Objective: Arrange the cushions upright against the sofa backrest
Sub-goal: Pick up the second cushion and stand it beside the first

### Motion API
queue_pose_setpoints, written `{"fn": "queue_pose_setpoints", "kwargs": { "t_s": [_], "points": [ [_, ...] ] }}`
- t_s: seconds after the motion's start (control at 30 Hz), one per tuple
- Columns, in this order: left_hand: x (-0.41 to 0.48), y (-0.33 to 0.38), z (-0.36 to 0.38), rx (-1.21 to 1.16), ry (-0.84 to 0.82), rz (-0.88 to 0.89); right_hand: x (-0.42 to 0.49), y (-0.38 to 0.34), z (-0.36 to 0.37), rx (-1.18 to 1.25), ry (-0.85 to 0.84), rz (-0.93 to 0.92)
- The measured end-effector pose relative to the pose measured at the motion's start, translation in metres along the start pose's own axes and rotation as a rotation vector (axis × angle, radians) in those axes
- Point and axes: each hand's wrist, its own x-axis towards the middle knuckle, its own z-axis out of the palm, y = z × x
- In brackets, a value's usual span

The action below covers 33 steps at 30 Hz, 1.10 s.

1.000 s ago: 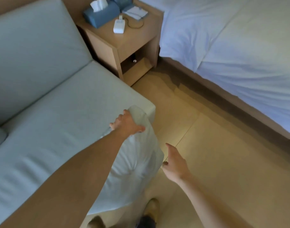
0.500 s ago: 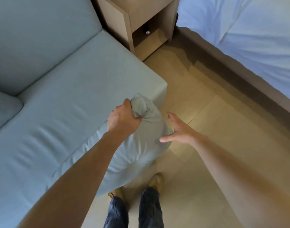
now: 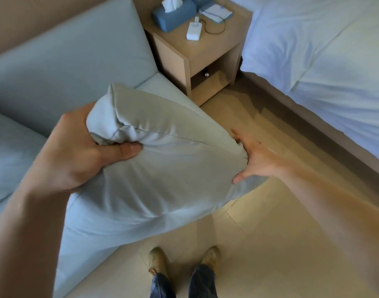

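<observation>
cushion lifted higher, right hand now touching

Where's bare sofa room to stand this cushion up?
Free: seat strip under the backrest, between the held cushion and the nightstand. Far left, another cushion fills the seat. Left hand grips a corner; right hand lies open against the cushion's far edge.

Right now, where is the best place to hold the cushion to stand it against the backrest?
Probably by its two upper corners, one from each side. The cushion is soft and sags. The left hand already bunches one corner in a firm grip; the right hand only presses flat on the far edge and could close there before lifting toward the backrest.
</observation>
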Motion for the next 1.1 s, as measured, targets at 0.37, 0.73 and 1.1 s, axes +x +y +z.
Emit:
{"fn": "queue_pose_setpoints", "kwargs": {
  "t_s": [0.37,0.73,1.1],
  "points": [
    [0.008,0.042,-0.147,0.011,0.064,-0.042,-0.001,-0.119,-0.072,-0.012,0.316,-0.203],
    [0.102,0.078,-0.042,1.296,-0.351,0.153,0.047,-0.259,-0.105,-0.56,0.397,-0.413],
    [0.157,0.019,-0.115,0.97,-0.012,0.081,0.13,-0.343,-0.154,-0.816,0.09,-0.419]
  ]
}}
